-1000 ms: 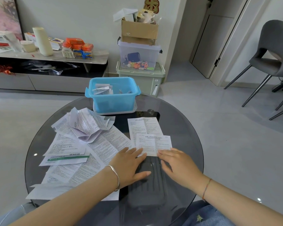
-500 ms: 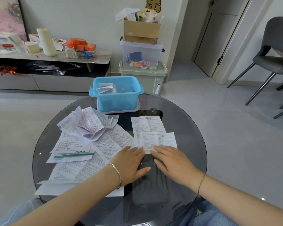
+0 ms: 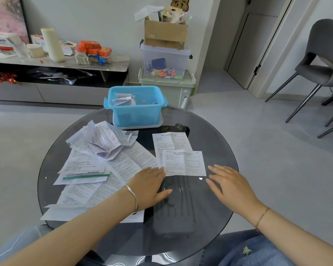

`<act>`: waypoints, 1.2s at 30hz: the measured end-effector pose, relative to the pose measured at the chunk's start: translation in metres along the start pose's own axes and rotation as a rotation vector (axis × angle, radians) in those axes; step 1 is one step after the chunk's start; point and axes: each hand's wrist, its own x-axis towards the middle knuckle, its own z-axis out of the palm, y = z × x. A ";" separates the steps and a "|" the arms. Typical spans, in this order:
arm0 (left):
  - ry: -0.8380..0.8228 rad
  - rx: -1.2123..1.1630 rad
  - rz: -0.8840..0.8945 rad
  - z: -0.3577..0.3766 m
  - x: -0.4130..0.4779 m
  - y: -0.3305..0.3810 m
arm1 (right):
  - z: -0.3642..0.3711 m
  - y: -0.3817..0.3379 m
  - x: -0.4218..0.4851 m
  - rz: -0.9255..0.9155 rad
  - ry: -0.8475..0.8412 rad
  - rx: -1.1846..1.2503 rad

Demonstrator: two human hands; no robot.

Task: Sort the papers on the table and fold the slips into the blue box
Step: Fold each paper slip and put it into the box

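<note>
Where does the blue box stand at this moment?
In the head view, the blue box stands at the far edge of the glass table, slightly left of centre, just behind the crumpled papers.

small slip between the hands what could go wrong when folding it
The small slip overlaps a larger sheet; lifting one could drag the other, or both get folded together.
The left hand lies on the edge of the loose pile, so pulling it away might shuffle unsorted papers.
At the near left, sheets reach the table rim and could slide off.
</note>
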 end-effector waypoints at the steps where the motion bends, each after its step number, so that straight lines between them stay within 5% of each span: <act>1: 0.005 -0.005 0.005 0.000 -0.001 0.000 | -0.003 -0.001 0.004 0.019 0.025 0.003; 6: 0.024 -0.047 -0.024 0.003 0.002 -0.004 | 0.002 -0.016 0.030 -0.161 -0.042 0.048; 10: 0.055 -0.065 -0.042 0.001 0.008 -0.005 | 0.007 -0.027 0.049 -0.156 -0.334 0.120; 16: 0.026 0.004 -0.039 -0.010 0.020 -0.008 | 0.018 -0.031 0.057 -0.303 -0.203 -0.058; 20: 0.124 -0.253 -0.094 -0.014 0.022 -0.011 | 0.011 -0.038 0.060 -0.227 -0.260 -0.092; 25: 0.391 -0.858 -0.254 -0.023 0.024 -0.014 | -0.016 -0.028 0.059 0.321 0.126 0.628; 29: 0.237 -1.270 -0.400 -0.030 0.030 -0.007 | -0.033 -0.024 0.057 0.621 -0.032 1.435; 32: 0.154 -1.584 -0.409 -0.033 0.030 -0.002 | -0.032 -0.018 0.050 0.671 -0.192 1.569; 36: 0.206 -1.549 -0.423 -0.029 0.033 0.002 | -0.025 -0.018 0.044 0.644 -0.272 1.491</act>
